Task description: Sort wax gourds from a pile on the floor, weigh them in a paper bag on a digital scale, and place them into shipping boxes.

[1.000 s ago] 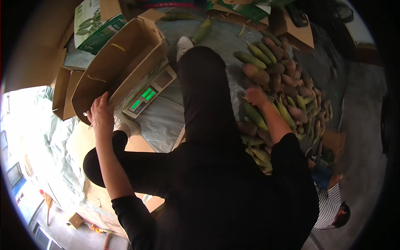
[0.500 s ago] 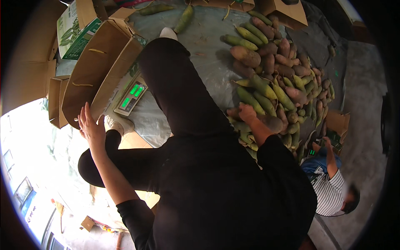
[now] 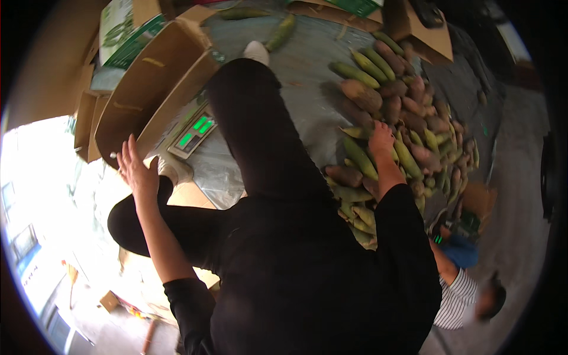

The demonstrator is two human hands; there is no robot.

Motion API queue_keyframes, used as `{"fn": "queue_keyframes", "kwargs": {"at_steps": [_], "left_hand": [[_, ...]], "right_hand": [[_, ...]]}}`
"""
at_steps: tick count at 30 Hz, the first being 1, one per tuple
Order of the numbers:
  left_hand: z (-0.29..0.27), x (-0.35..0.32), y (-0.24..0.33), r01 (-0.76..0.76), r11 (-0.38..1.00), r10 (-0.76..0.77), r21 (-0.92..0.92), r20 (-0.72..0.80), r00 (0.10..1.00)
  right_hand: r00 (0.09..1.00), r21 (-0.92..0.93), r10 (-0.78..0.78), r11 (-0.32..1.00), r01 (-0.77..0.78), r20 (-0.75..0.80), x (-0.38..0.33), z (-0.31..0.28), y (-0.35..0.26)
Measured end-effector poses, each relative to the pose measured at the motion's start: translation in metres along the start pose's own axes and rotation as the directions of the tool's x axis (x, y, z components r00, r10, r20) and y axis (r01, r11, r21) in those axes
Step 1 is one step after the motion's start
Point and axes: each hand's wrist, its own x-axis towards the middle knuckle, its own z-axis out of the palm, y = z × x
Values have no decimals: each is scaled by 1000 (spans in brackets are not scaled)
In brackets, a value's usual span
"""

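Observation:
My right hand (image 3: 381,141) is closed over a pale-tipped green radish (image 3: 355,132) in the pile on the right; the fingers hide much of it. Around it lie several long green radishes (image 3: 406,158) and reddish-brown ones (image 3: 361,94). At the left, my left hand (image 3: 137,168) has its fingers spread, against the near end of a tall open cardboard box (image 3: 133,89), holding nothing. That box stands at a scale with a lit green display (image 3: 193,135). The box's bottom is hidden from me.
Plastic sheeting (image 3: 307,77) covers the floor. A green-and-white carton (image 3: 121,35) stands at the far left, and an open cardboard box (image 3: 423,35) at the far right. Two radishes lie past my shoe (image 3: 256,52). A person in a striped shirt (image 3: 455,302) works at the lower right.
My right hand has moved farther away and right, from the pile's near-left edge onto a green radish. My left hand stays at the box. The whole view has shifted slightly.

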Motion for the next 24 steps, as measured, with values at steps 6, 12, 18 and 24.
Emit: {"fn": "queue_keyframes", "kwargs": {"at_steps": [6, 12, 18, 24], "left_hand": [[-8, 0, 18, 48, 999, -49, 21, 25, 999], [-13, 1, 19, 76, 997, -76, -15, 22, 997], [-16, 2, 16, 103, 994, -103, -34, 16, 995], [-16, 9, 21, 182, 983, -179, -38, 77, 981]], "right_hand": [[982, -46, -104, 993, 113, 159, 10, -7, -15], [968, -289, -148, 935, 204, 203, 17, 28, -21], [948, -320, -228, 901, 292, 223, 0, 39, -39], [837, -535, -368, 646, 544, 405, -14, 51, -30]]}}
